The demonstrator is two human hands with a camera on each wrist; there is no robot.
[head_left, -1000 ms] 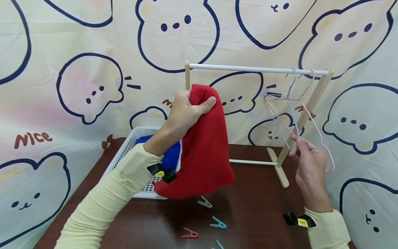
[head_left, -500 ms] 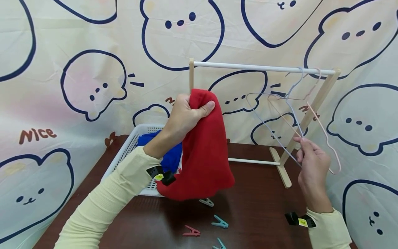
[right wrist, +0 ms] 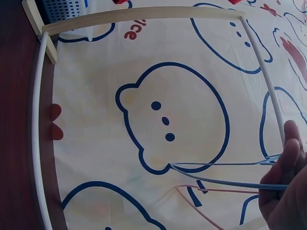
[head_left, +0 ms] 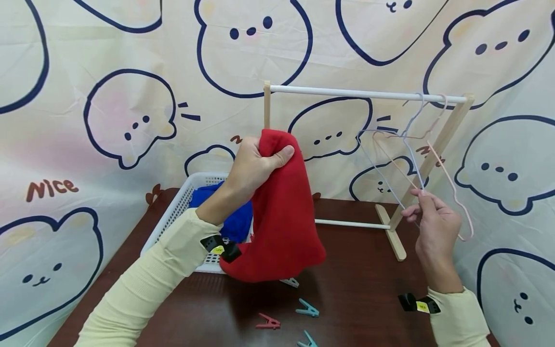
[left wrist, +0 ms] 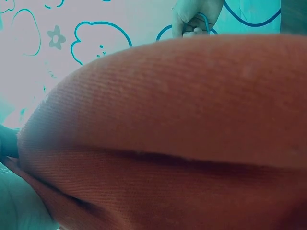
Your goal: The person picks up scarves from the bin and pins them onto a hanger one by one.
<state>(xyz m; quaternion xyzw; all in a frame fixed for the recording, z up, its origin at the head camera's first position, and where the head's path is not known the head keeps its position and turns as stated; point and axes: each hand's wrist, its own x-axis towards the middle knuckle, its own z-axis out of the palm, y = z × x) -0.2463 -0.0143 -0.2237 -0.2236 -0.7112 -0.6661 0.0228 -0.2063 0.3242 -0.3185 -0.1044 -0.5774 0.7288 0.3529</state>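
Observation:
My left hand (head_left: 251, 166) grips the top of a red cloth garment (head_left: 284, 221), thumb over its front. The fabric hangs folded beside the basket, and its exact kind cannot be told. In the left wrist view the red fabric (left wrist: 168, 96) fills most of the picture. My right hand (head_left: 437, 236) pinches the lower part of a pale blue wire hanger (head_left: 415, 161), whose hook is on the white rail (head_left: 338, 91) of a small rack. Just behind it hangs a pink hanger (head_left: 453, 188), close to the right fingers. The right wrist view shows the blue hanger (right wrist: 230, 183) running into the fingers.
A white perforated basket (head_left: 166, 224) with blue cloth (head_left: 238, 221) stands at the left on the brown table (head_left: 355, 299). A red clothespin (head_left: 268, 322), two blue clothespins (head_left: 308, 308) and a pale clothespin (head_left: 290, 282) lie in front. The rack's wooden foot (head_left: 390, 233) is at right.
The blue hanger has turned: its far corner swung out to the left, then partly back right. The red garment has dropped slightly. Both hands keep their holds.

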